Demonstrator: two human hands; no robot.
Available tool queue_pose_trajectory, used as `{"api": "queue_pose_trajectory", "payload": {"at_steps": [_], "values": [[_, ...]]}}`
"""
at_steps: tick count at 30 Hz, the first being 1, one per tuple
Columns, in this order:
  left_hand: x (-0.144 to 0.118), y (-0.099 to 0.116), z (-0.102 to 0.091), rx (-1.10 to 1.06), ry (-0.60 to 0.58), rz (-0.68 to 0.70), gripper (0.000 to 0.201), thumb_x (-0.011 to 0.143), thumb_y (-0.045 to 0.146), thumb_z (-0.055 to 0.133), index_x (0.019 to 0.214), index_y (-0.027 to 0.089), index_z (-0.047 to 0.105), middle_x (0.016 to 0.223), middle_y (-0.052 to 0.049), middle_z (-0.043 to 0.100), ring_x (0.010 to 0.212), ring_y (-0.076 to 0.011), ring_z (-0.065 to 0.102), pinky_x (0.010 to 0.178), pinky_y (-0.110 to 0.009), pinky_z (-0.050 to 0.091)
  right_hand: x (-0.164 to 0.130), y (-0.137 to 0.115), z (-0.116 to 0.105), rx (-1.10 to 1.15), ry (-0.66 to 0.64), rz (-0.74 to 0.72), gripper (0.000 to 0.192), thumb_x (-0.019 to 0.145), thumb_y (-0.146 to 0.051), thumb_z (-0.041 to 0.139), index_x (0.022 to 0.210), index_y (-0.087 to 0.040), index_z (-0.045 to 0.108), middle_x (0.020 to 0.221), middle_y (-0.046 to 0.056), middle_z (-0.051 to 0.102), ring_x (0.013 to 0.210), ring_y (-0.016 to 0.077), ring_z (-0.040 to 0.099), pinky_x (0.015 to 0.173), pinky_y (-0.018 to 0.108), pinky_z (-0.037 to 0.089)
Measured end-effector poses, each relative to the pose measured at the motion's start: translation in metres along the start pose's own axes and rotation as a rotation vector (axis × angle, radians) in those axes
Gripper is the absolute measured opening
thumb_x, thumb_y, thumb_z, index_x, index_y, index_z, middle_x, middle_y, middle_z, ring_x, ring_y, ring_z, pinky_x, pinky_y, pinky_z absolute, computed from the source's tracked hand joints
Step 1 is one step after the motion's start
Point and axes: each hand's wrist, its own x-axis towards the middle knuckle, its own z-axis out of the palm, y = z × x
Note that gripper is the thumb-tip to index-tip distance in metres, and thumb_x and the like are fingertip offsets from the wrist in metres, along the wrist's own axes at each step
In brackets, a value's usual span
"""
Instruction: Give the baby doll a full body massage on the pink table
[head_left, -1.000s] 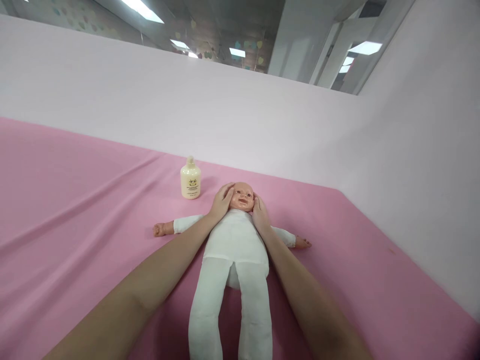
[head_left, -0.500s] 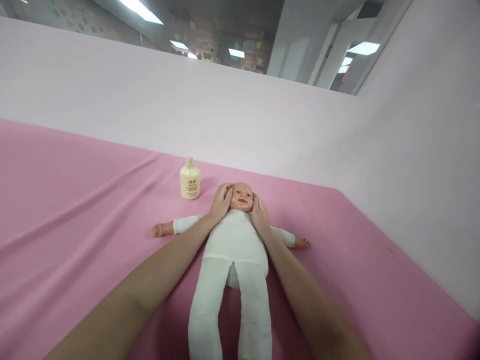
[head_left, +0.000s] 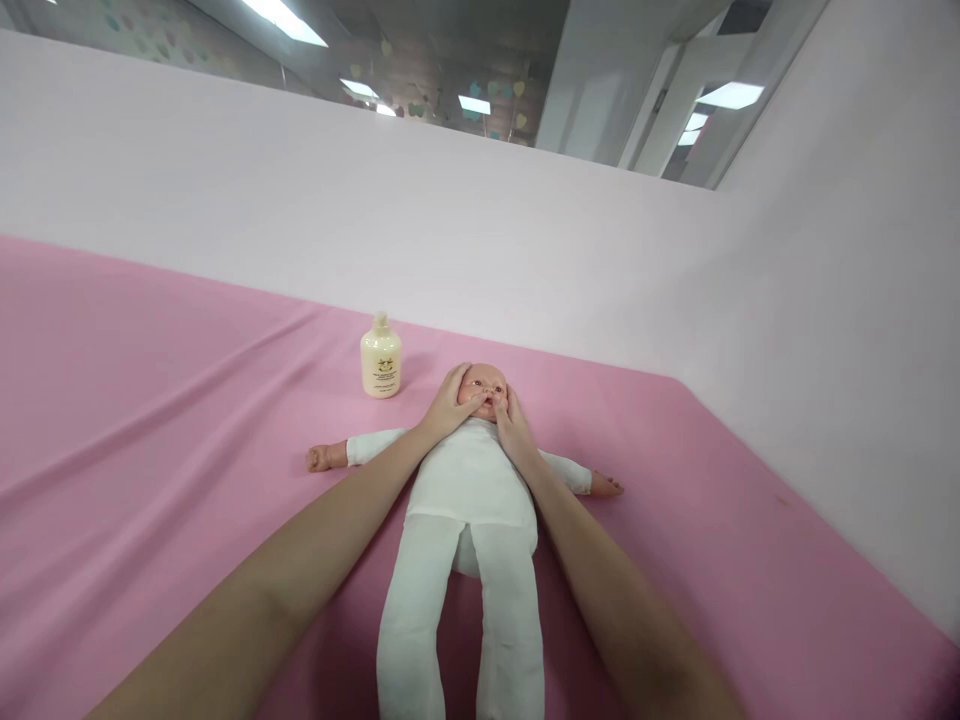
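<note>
A baby doll (head_left: 472,470) with a white cloth body lies on its back, arms spread and legs toward me. My left hand (head_left: 448,405) cups the left side of its head, the thumb laid across the cheek beside the mouth. On the other side, my right hand (head_left: 513,420) cups the head too, its thumb near the right corner of the mouth. Both hands touch the doll, and their fingers partly hide behind its head. A cream-coloured bottle (head_left: 381,362) with a dark printed label stands upright, left of the doll's head and apart from my hands.
Pink cloth (head_left: 187,400) with folds at the left covers the surface under the doll. Behind it rises a white wall (head_left: 450,240), with a window or mirror (head_left: 450,60) above. Another white wall (head_left: 847,350) borders the right side.
Both thumbs have moved inward from the sides of the doll's head onto its face near the mouth. The doll and the bottle stay in place.
</note>
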Motion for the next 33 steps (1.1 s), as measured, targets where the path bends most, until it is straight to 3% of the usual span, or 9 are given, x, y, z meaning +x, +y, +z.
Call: {"api": "queue_pose_trajectory", "payload": {"at_steps": [4,8,13,19,27,33], "values": [[0.000,-0.001,0.001,-0.003,0.007,0.012,0.069,0.090,0.048,0.061,0.147,0.014,0.042,0.154,-0.019,0.043,0.148,-0.0308,0.039,0.126,-0.045,0.026,0.000,0.002,0.000,0.035,0.044,0.019,0.076,0.098,-0.064,0.035,0.155,-0.014,0.040,0.162,0.011,0.039,0.152,0.0230,0.034,0.127,0.040,0.025],[-0.002,0.000,0.002,0.005,0.018,0.002,0.066,0.093,0.048,0.057,0.147,0.013,0.042,0.154,-0.019,0.044,0.148,-0.0302,0.039,0.126,-0.047,0.025,0.004,0.008,0.000,0.077,0.060,0.022,0.064,0.101,-0.057,0.026,0.149,-0.021,0.048,0.155,0.007,0.050,0.145,0.0205,0.046,0.123,0.039,0.036],[-0.002,0.000,0.003,0.016,0.027,-0.014,0.061,0.097,0.051,0.050,0.148,0.018,0.043,0.157,-0.015,0.044,0.149,-0.0268,0.038,0.127,-0.045,0.024,0.008,0.011,-0.001,0.093,0.079,0.018,0.054,0.099,-0.047,0.033,0.141,-0.022,0.056,0.148,0.007,0.058,0.137,0.0213,0.053,0.118,0.043,0.041],[0.001,-0.007,0.003,-0.047,0.052,-0.040,0.056,0.102,0.052,0.037,0.145,0.018,0.049,0.157,-0.012,0.047,0.149,-0.0232,0.039,0.127,-0.043,0.025,0.005,-0.002,-0.002,0.054,0.035,-0.024,0.051,0.088,-0.035,0.052,0.136,-0.021,0.060,0.139,0.008,0.065,0.129,0.0260,0.060,0.118,0.044,0.040],[0.010,-0.023,0.008,-0.330,0.092,-0.173,0.049,0.101,0.045,0.040,0.140,0.018,0.054,0.153,-0.011,0.053,0.142,-0.0217,0.049,0.121,-0.042,0.039,0.009,0.013,0.001,0.159,0.096,0.036,0.051,0.096,-0.046,0.037,0.138,-0.024,0.057,0.144,0.005,0.061,0.131,0.0217,0.057,0.113,0.043,0.046],[0.014,-0.025,0.005,-0.285,0.170,-0.181,0.037,0.099,0.036,0.043,0.121,0.017,0.065,0.135,-0.010,0.067,0.130,-0.0211,0.060,0.117,-0.042,0.043,0.008,0.017,0.000,0.140,0.086,0.009,0.054,0.099,-0.052,0.034,0.137,-0.023,0.058,0.143,0.008,0.061,0.132,0.0234,0.056,0.116,0.045,0.044]]}}
